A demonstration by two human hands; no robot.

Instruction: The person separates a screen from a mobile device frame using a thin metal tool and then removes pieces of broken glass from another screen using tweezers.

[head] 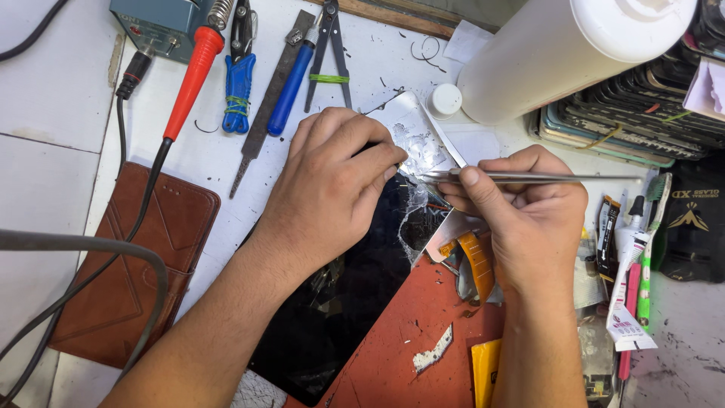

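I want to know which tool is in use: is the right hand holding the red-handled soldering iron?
No, the right hand grips metal tweezers, while the soldering iron lies untouched at the bench's top.

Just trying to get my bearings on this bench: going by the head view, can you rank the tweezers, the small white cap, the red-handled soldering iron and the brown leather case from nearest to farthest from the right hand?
1. Tweezers: held in the right hand.
2. Small white cap: just above the hands, beside the big white bottle.
3. Red-handled soldering iron: upper left, beyond the left hand.
4. Brown leather case: far left edge.
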